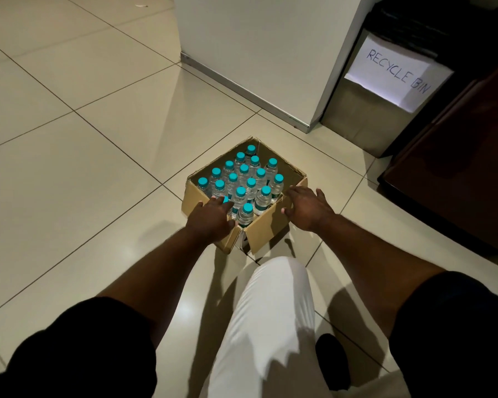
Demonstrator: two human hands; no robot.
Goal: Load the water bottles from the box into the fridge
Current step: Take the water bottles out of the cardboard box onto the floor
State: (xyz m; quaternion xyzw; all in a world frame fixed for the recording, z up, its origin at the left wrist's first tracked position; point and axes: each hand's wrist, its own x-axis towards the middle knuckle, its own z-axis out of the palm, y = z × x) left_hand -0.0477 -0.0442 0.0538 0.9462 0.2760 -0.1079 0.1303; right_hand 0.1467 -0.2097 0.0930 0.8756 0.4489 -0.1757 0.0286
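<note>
box: a brown cardboard box [266,229], open at the top, stands on the floor just ahead of the person's knee. one corner is turned toward my camera, and i see the seam there gaping.
water bottles: well over a dozen clear water bottles [263,198] with teal caps stand upright inside the box. they are packed in rows, and a strip along the far right wall is bare.
left hand: the left hand [210,218] lies across the near left wall of the box. its thumb is on the outside and its fingers reach over the rim onto the nearest bottles, with one teal cap peeping out from under them.
left grip: i cannot tell from here whether those fingers have closed on a bottle or only rest on it.
right hand: the right hand [306,208] sits on the rim of the near right wall.
right grip: the fingers are spread and fairly straight, pressing on the cardboard and clasping nothing.
floor: pale glossy floor [84,168] tiles with dark grout lines.
recycle bin: a metal recycle bin [365,116] stands well behind the box on the right, beside a white pillar [256,53]. it wears a paper sign [397,73] lettered "recycle bin".
cabinet: a dark wooden cabinet [457,168] runs along the right edge.
person: i see a white trouser leg [270,326], a black shoe [331,357] and black sleeves.
</note>
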